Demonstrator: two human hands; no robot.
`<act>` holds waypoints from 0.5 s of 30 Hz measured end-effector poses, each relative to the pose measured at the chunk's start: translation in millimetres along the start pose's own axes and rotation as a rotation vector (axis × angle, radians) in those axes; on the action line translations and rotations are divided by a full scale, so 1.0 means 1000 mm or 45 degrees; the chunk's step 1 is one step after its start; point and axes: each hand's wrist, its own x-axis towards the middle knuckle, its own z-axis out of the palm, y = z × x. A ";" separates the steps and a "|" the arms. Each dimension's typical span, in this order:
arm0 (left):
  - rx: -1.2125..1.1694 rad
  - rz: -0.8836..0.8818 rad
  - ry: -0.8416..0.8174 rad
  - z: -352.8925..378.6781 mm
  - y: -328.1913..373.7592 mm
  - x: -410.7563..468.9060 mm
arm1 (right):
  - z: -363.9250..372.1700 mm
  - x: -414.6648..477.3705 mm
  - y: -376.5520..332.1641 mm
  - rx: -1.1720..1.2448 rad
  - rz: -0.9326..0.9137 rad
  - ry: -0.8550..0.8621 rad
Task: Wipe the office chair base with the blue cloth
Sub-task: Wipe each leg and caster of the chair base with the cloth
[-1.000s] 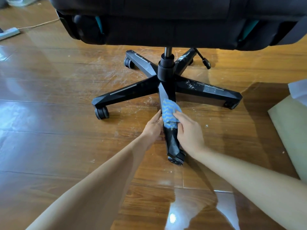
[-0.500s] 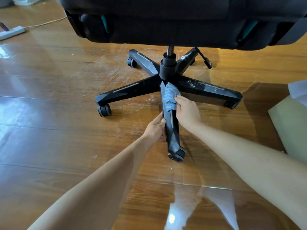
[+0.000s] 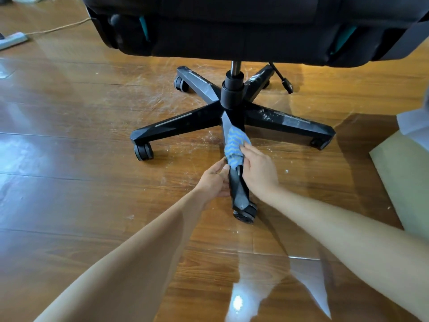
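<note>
The black five-legged chair base (image 3: 185,123) stands on the wooden floor under the dark seat (image 3: 243,26). One leg (image 3: 239,191) points toward me, with a caster at its near end. A blue cloth with wavy stripes (image 3: 234,148) is draped over the middle of that leg. My right hand (image 3: 257,169) presses the cloth against the leg from the right side. My left hand (image 3: 214,180) grips the same leg from the left, just below the cloth. White dust marks show on the right leg (image 3: 287,120).
A pale cardboard sheet (image 3: 408,177) with white paper (image 3: 415,125) on it lies at the right edge. A power strip (image 3: 12,40) with a cord lies far left. A lever knob (image 3: 289,88) hangs behind the hub. White specks dot the glossy floor around the base.
My right hand slid the cloth up the near leg toward the hub, then back down to the middle. My left hand stayed beside the leg and now clasps it.
</note>
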 end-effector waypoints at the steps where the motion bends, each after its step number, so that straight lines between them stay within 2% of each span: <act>1: -0.002 -0.012 0.000 -0.001 -0.002 0.000 | 0.001 0.016 -0.001 0.000 0.025 0.020; 5: -0.061 -0.039 0.017 -0.001 -0.007 -0.001 | 0.002 0.031 0.000 0.061 0.075 0.072; 12: -0.279 -0.184 -0.029 -0.005 -0.017 0.004 | -0.002 -0.089 0.013 0.075 -0.112 -0.005; 15: -0.327 -0.207 -0.052 -0.004 -0.017 0.006 | -0.008 -0.100 0.014 0.039 -0.175 -0.043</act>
